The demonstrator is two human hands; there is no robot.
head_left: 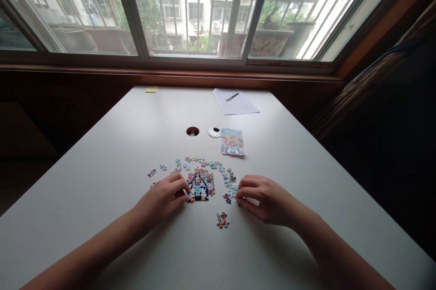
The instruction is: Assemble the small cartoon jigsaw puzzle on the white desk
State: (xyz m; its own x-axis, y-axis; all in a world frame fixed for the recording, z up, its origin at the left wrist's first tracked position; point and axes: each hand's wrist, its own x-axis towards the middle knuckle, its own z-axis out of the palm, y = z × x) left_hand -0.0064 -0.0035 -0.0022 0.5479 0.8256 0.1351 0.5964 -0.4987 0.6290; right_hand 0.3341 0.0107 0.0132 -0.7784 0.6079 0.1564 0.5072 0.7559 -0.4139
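Note:
A partly joined jigsaw puzzle (200,186) lies flat on the white table, showing a dark-blue and light-blue figure among many small colours. At its lower left edge, the curled thumb and fingers of my left hand (170,192) press against it. My right hand (259,197) is bent over the right end of the loose pieces, thumb and forefinger close together on a small dark puzzle piece (237,202), mostly hidden by the fingertips. Loose puzzle pieces (225,174) curve around the top and right of the puzzle. Nearer me lies a small joined cluster (222,220) of red, white and green pieces.
A picture sheet (233,142) lies beyond the pieces, beside a round silver cover (214,132) and a cable hole (192,131). Farther back are papers (241,105) with a pen (232,96) and yellow sticky notes (151,90). A barred window (190,13) stands behind the table.

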